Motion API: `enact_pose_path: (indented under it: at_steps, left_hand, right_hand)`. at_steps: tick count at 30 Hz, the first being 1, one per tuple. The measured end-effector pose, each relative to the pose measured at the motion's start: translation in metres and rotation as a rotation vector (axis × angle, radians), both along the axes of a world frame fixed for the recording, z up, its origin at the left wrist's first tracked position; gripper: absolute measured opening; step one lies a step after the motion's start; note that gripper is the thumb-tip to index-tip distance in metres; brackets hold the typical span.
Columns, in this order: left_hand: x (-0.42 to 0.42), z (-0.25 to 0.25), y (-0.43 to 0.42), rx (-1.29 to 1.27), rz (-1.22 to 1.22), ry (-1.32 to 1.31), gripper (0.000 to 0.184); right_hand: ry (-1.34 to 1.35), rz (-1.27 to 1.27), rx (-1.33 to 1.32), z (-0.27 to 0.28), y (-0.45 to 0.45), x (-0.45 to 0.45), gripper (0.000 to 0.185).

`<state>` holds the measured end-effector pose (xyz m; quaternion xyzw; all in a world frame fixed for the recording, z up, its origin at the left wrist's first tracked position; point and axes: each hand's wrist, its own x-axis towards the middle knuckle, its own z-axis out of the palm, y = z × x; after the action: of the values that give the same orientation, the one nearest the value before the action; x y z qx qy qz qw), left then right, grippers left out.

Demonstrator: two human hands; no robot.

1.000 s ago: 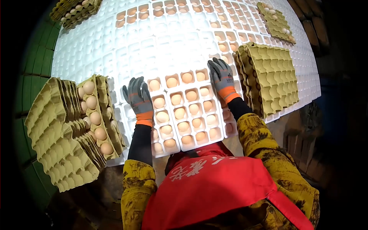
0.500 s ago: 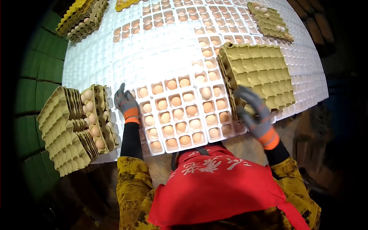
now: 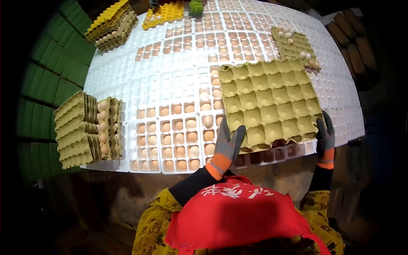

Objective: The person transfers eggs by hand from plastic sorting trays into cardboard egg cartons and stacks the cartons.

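A khaki moulded-pulp egg tray (image 3: 268, 107) is gripped between my two gloved hands, one at each side of its near end. My left hand (image 3: 229, 142) clasps the near left corner, thumb over the top. At the near right corner my right hand (image 3: 326, 135) holds the edge, its fingers partly hidden. The tray hides part of the white egg crates below, and what lies under it cannot be made out. Left of my left hand, brown eggs (image 3: 179, 138) sit singly in the square cells of a white crate (image 3: 174, 171).
Pulp trays (image 3: 76, 131) stand on edge at the left, beside a tray of eggs (image 3: 102, 127). Another pulp tray (image 3: 297, 49) holds a few eggs at the far right. At the far edge a co-worker's green glove (image 3: 196, 7) is near a yellow tray (image 3: 163, 16).
My left hand has moved right from the white crates onto the pulp tray, and my right hand now holds its right corner. The tray has shifted left and turned. A co-worker's glove has appeared.
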<state>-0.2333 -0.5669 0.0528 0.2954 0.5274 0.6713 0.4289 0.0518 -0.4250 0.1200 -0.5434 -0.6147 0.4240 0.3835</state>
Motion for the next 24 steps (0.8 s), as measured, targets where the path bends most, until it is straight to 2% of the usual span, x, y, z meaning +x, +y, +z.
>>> enact_pose_path:
  at_steps: [2, 5, 6, 8, 11, 12, 14, 16, 17, 19, 20, 21, 22, 24]
  left_hand:
    - [-0.032, 0.041, -0.019, 0.017, 0.001, 0.046, 0.045]
    - [-0.062, 0.081, -0.057, 0.080, 0.247, 0.209, 0.046]
    - [-0.096, 0.084, -0.073, 0.094, 0.335, 0.257, 0.047]
    - [-0.131, 0.095, -0.115, 0.153, 0.597, 0.368, 0.052]
    - [-0.183, 0.120, -0.179, 0.164, 0.976, 0.669, 0.056]
    - [-0.206, 0.121, -0.207, 0.016, 1.090, 0.822, 0.055]
    - [-0.244, 0.125, -0.257, -0.102, 1.228, 0.997, 0.055]
    - [-0.273, 0.133, -0.290, -0.118, 1.393, 1.046, 0.054]
    - [-0.291, 0.125, -0.310, -0.209, 1.452, 1.102, 0.054]
    - [-0.315, 0.120, -0.318, -0.107, 1.456, 0.909, 0.055]
    - [-0.326, 0.118, -0.324, -0.062, 1.452, 0.809, 0.055]
    - [-0.344, 0.105, -0.330, 0.003, 1.408, 0.784, 0.059]
    - [-0.364, 0.082, -0.341, -0.217, 1.401, 0.869, 0.062]
    - [-0.397, 0.024, -0.338, -0.176, 1.315, 0.836, 0.063]
  right_hand:
    - [-0.100, 0.137, 0.193, 0.033, -0.006, -0.033, 0.049]
    - [0.040, 0.215, 0.168, 0.048, -0.018, -0.075, 0.050]
    - [0.064, 0.328, 0.278, 0.042, -0.012, -0.121, 0.049]
    - [0.205, 0.426, 0.276, 0.038, -0.023, -0.195, 0.047]
    - [0.503, 0.685, 0.076, 0.057, -0.049, -0.328, 0.051]
    - [0.597, 0.794, -0.020, 0.068, -0.069, -0.380, 0.051]
    - [0.662, 1.020, 0.000, 0.078, -0.102, -0.483, 0.053]
    - [0.564, 1.173, 0.048, 0.111, -0.137, -0.567, 0.050]
    - [0.519, 1.233, 0.075, 0.128, -0.153, -0.601, 0.046]
    - [0.676, 1.249, 0.297, 0.126, -0.168, -0.679, 0.041]
    - [0.711, 1.263, 0.211, 0.128, -0.174, -0.707, 0.035]
    - [0.678, 1.231, 0.255, 0.123, -0.177, -0.736, 0.033]
    - [0.644, 1.200, 0.298, 0.112, -0.177, -0.762, 0.032]
    - [0.333, 1.142, 0.493, 0.079, -0.166, -0.797, 0.033]
